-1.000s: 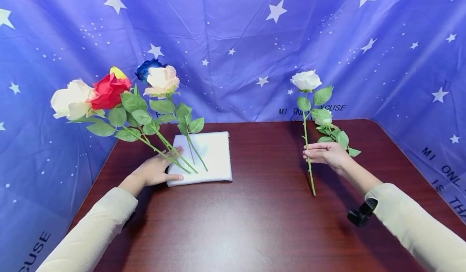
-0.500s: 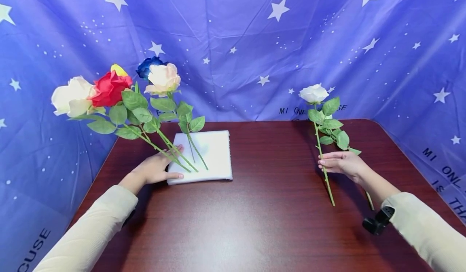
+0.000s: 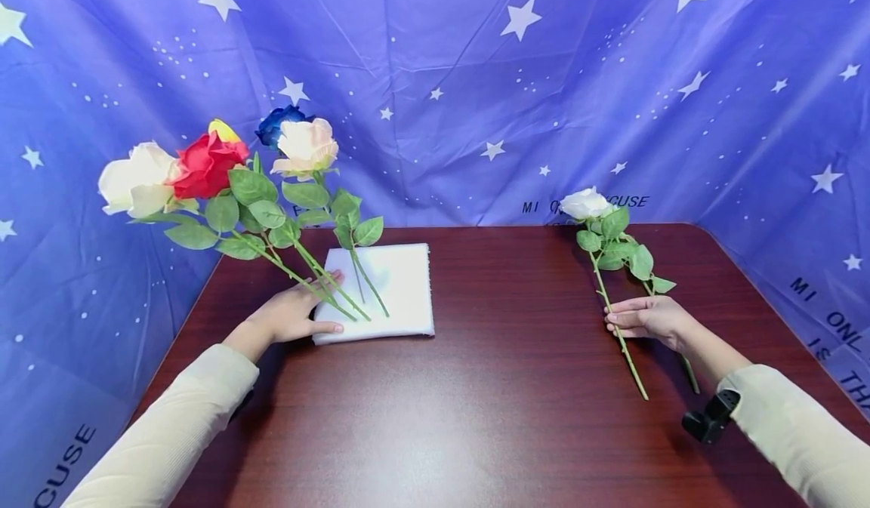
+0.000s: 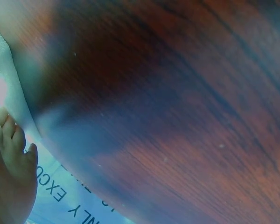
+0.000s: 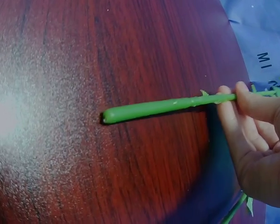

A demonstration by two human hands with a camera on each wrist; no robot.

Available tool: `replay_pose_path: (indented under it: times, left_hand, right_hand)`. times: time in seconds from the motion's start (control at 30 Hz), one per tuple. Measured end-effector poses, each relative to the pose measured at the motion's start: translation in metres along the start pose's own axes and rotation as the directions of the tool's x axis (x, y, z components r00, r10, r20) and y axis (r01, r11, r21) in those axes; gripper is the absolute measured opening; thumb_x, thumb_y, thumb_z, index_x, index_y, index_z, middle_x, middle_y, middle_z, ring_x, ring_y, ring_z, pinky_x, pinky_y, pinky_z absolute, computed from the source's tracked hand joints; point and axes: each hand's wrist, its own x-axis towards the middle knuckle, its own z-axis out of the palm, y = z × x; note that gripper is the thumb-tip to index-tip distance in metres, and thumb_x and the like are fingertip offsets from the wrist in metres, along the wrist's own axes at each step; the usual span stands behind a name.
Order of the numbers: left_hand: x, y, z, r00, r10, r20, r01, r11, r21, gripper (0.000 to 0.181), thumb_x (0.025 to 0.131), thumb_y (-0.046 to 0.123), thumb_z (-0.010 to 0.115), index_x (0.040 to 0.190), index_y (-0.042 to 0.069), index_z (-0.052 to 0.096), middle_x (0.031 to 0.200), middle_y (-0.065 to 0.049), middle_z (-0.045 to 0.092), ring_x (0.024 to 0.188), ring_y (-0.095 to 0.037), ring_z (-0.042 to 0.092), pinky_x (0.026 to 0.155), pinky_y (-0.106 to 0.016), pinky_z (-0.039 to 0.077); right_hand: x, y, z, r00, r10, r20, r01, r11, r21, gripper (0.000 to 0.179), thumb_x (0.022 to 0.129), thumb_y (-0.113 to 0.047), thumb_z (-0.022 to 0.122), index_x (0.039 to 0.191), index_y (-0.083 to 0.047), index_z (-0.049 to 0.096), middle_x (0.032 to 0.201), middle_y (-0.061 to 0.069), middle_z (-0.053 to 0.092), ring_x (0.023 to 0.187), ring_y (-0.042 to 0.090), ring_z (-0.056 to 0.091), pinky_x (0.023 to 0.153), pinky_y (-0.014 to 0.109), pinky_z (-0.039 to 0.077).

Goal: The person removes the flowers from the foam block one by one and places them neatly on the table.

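My right hand (image 3: 652, 319) pinches the thorny green stem of a white artificial rose (image 3: 586, 204) between thumb and fingers, low over the right of the table. In the right wrist view, the stem's cut end (image 5: 149, 108) points away from the hand. A second stem (image 3: 690, 376) lies partly under that hand; its flower is hidden. At the left, my left hand (image 3: 288, 318) rests on the left edge of a white foam block (image 3: 404, 289), thumb and fingers spread. Several roses lean out of the block: cream (image 3: 139, 180), red (image 3: 208, 164), pale peach (image 3: 306, 148) and dark blue (image 3: 273, 127).
A yellow flower (image 3: 223, 130) shows behind the red rose. The dark red wooden table (image 3: 435, 410) spreads between and before the hands. A blue star-printed cloth (image 3: 435, 55) hangs behind and at both sides.
My right hand has moved right and towards me, lowering the white rose over the second stem, its bloom sinking nearer the table. The left hand and the foam block stay put.
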Motion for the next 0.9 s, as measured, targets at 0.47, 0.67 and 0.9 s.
replay_pose_path:
  times: [0.47,0.67,0.9]
  left_hand:
    - [-0.0004,0.0005,-0.0021,1.000,-0.010,0.010,0.010,1.000,-0.004,0.094,0.080,0.057,0.067,0.151,0.007,0.030,0.156,-0.018,0.032,0.141,-0.040,0.035,0.114,-0.053,0.033]
    - [-0.0011,0.0022,-0.0001,1.000,-0.007,0.009,0.007,1.000,-0.005,0.091,0.083,0.055,0.065,0.151,0.006,0.030,0.156,-0.018,0.031,0.141,-0.039,0.035,0.113,-0.052,0.034]
    - [-0.0012,0.0020,-0.0003,1.000,-0.009,0.009,0.009,1.000,0.005,0.091,0.083,0.057,0.064,0.151,0.007,0.030,0.157,-0.017,0.031,0.141,-0.039,0.035,0.113,-0.052,0.034]
  right_hand:
    - [-0.0034,-0.0030,-0.0007,0.993,0.099,-0.069,-0.102,0.994,-0.034,0.022,0.090,0.001,0.060,0.084,-0.018,0.071,0.081,-0.011,0.073,0.076,0.001,0.069,0.072,0.017,0.058]
    - [-0.0025,-0.0054,-0.0025,0.989,0.117,-0.086,-0.120,0.992,-0.029,0.022,0.090,0.000,0.060,0.083,-0.017,0.071,0.079,-0.009,0.073,0.075,0.002,0.069,0.071,0.017,0.058]
    - [-0.0061,-0.0030,-0.0053,0.987,0.128,-0.097,-0.133,0.990,-0.048,0.021,0.091,-0.001,0.059,0.084,-0.016,0.070,0.078,-0.009,0.073,0.074,0.002,0.069,0.071,0.017,0.058]
